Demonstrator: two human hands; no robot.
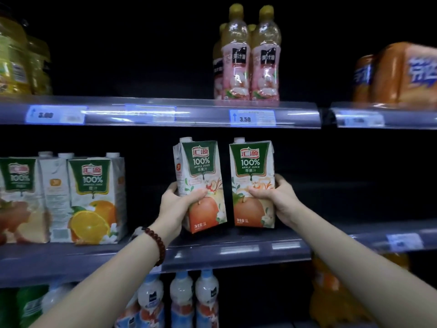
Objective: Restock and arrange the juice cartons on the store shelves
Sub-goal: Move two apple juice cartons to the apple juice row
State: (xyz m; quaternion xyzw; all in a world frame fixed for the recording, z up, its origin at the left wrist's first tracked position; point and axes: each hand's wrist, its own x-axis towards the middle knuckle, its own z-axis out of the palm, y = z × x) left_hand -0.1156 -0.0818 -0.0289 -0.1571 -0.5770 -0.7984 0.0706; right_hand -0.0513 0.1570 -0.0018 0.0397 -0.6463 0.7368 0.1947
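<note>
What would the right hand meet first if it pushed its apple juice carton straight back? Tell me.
Probably nothing: behind the right hand and its white-and-green apple juice carton the shelf looks dark and free, though depth there is unclear.

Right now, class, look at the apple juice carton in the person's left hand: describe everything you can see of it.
The left apple juice carton is a tall white paperboard box with a green label reading "100% APPLE JUICE", an apple picture low on its front and a white cap on top. It tilts slightly, its base at the middle shelf. The left hand grips its lower half, thumb across the front. It is apart from the neighbouring carton.
</note>
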